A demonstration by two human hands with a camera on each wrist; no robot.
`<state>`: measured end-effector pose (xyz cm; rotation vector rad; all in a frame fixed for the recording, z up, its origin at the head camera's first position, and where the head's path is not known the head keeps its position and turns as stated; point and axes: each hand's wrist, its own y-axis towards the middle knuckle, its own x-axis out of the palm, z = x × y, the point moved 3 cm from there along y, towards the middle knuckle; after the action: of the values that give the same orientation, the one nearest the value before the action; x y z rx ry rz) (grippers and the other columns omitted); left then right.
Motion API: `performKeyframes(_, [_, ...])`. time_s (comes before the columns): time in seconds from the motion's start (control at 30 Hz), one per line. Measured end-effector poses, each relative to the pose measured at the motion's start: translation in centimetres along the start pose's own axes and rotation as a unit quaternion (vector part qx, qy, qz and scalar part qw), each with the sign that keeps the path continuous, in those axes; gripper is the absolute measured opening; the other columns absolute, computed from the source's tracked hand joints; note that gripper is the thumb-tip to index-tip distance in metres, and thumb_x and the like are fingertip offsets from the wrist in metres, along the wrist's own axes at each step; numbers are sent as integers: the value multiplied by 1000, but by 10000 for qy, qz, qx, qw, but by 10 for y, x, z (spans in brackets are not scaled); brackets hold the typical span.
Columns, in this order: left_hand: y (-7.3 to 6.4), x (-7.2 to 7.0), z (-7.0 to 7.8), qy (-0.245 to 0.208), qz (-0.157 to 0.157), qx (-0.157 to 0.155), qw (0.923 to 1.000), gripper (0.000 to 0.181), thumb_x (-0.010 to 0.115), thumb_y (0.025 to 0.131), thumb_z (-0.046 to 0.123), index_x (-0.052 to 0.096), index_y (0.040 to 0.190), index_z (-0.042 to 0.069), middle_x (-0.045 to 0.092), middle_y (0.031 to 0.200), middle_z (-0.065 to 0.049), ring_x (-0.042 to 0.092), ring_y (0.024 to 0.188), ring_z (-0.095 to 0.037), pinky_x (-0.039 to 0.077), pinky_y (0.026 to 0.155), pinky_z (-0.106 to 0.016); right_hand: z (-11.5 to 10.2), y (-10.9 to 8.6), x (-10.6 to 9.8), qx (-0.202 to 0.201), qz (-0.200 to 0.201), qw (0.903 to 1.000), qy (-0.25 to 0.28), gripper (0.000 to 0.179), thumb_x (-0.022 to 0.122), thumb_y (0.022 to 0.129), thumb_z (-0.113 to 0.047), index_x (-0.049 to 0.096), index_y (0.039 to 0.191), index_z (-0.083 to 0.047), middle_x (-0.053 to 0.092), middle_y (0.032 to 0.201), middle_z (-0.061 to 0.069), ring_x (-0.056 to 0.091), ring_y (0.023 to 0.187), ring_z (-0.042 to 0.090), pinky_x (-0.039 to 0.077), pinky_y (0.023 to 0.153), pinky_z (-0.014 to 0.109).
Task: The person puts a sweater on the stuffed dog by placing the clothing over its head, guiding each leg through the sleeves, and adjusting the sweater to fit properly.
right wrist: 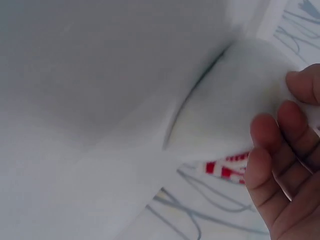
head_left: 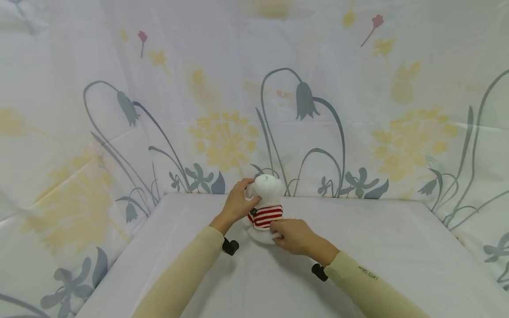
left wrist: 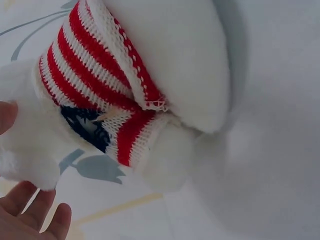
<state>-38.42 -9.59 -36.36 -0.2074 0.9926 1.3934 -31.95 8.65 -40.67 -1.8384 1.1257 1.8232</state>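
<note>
A white plush toy (head_left: pixel 267 187) in a red-and-white striped knit sweater (head_left: pixel 268 216) sits upright near the back of the table, its back toward the head camera. My left hand (head_left: pixel 237 201) grips the left side of its head; the left wrist view shows the thumb (left wrist: pixel 7 116) on one side and fingers (left wrist: pixel 42 207) under a rounded white part. Low on the toy's right side, my right hand (head_left: pixel 296 236) pinches the white plush below the sweater hem. In the right wrist view, its curled fingers (right wrist: pixel 265 135) and thumb lie against the toy's white lower body (right wrist: pixel 225 100).
The white tabletop (head_left: pixel 246 282) ends just behind the toy, where a flower-printed cloth (head_left: pixel 167 88) rises as a backdrop and wraps both sides. Small black devices sit at the left wrist (head_left: pixel 229 246) and right wrist (head_left: pixel 319 271).
</note>
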Motion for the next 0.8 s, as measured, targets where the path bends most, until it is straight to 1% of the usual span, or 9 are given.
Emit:
performKeyframes(0.1, [-1, 0, -1, -143, -60, 2, 9999, 49, 68, 87, 24, 49, 130, 10, 54, 123, -12, 53, 109, -28, 46, 89, -46, 13, -8, -6, 65, -129, 9999, 11, 14, 71, 82, -17, 62, 91, -20, 64, 87, -9, 59, 74, 9, 48, 61, 30])
performKeyframes(0.17, [-2, 0, 0, -144, -25, 54, 9999, 44, 68, 86, 23, 51, 124, 10, 54, 120, -12, 52, 109, -28, 46, 89, -44, 24, -15, -10, 140, -140, 9998, -48, 15, 72, 81, -16, 63, 93, -20, 64, 90, -9, 61, 78, 11, 49, 63, 31])
performKeyframes(0.23, [-5, 0, 4, -155, 33, 151, 9998, 38, 70, 85, 21, 52, 116, 9, 51, 120, -12, 51, 110, -28, 45, 91, -44, 36, -21, -15, 234, -92, 9996, -103, 17, 73, 81, -14, 63, 93, -19, 64, 90, -8, 62, 79, 14, 48, 62, 32])
performKeyframes(0.3, [-8, 2, 10, -155, 86, 336, 9993, 34, 72, 83, 19, 52, 107, 8, 49, 119, -13, 48, 112, -28, 44, 92, -44, 49, -27, -19, 359, -1, 9992, -186, 17, 73, 80, -13, 63, 93, -19, 63, 88, -7, 63, 77, 16, 48, 61, 32])
performKeyframes(0.43, [-15, 8, 26, -93, 92, 918, 9957, 34, 75, 79, 18, 48, 96, 7, 49, 114, -14, 46, 110, -27, 44, 89, -45, 79, -35, -24, 834, 200, 9961, -211, 15, 74, 81, -13, 64, 91, -19, 63, 87, -6, 63, 77, 16, 48, 60, 34])
performKeyframes(0.53, [-22, 16, 37, 8, 56, 1310, 9914, 32, 72, 78, 19, 47, 95, 8, 50, 107, -11, 48, 103, -25, 46, 85, -42, 98, -38, -25, 1210, 253, 9923, -99, 13, 72, 82, -12, 65, 91, -17, 65, 89, -4, 63, 78, 17, 49, 61, 37])
performKeyframes(0.63, [-29, 20, 45, 58, 156, 1620, 9866, 28, 67, 77, 17, 49, 96, 9, 49, 102, -8, 49, 98, -23, 46, 84, -40, 111, -39, -23, 1395, 218, 9900, -19, 12, 71, 83, -11, 66, 93, -15, 65, 91, -2, 63, 79, 17, 49, 62, 38])
performKeyframes(0.73, [-33, 21, 48, 56, 213, 1788, 9836, 29, 64, 78, 16, 50, 102, 9, 48, 104, -8, 50, 97, -21, 46, 86, -38, 117, -39, -23, 1478, 182, 9888, 67, 13, 70, 83, -9, 66, 94, -14, 65, 90, -1, 62, 79, 18, 49, 61, 38])
performKeyframes(0.8, [-33, 20, 48, -21, 203, 1828, 9829, 34, 63, 79, 14, 49, 108, 7, 49, 106, -9, 50, 98, -21, 46, 86, -38, 119, -39, -22, 1504, 194, 9883, 140, 15, 69, 83, -8, 66, 97, -13, 64, 89, -1, 61, 78, 17, 48, 60, 38])
